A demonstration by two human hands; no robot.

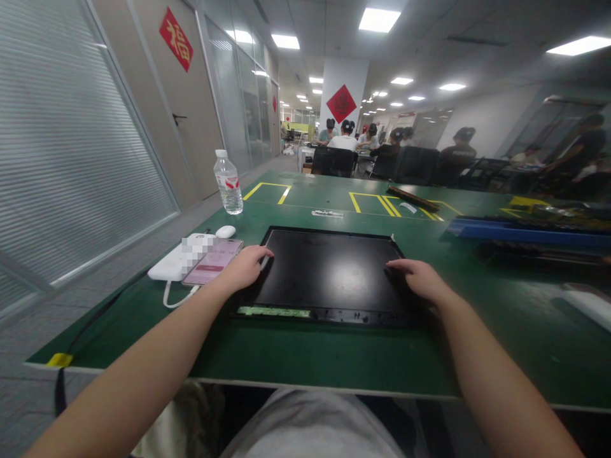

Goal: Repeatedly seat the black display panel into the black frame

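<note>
A black LCD screen panel (329,267) lies on the green table in front of me, its dark face up. Along its near edge runs a green strip of circuit board (274,312). My left hand (248,266) grips the panel's left edge, thumb over the top of the frame. On the opposite side, my right hand (421,280) holds the right edge, with its thumb reaching onto the face. The fingers of both hands are partly hidden beneath or beside the frame.
Left of the panel are a phone (214,262), a white power bank (179,257) with a cable, a white oval case (226,232) and a water bottle (229,184). A blue-edged stack (525,232) sits at right. Yellow tape marks the green table (334,356). Several people sit beyond.
</note>
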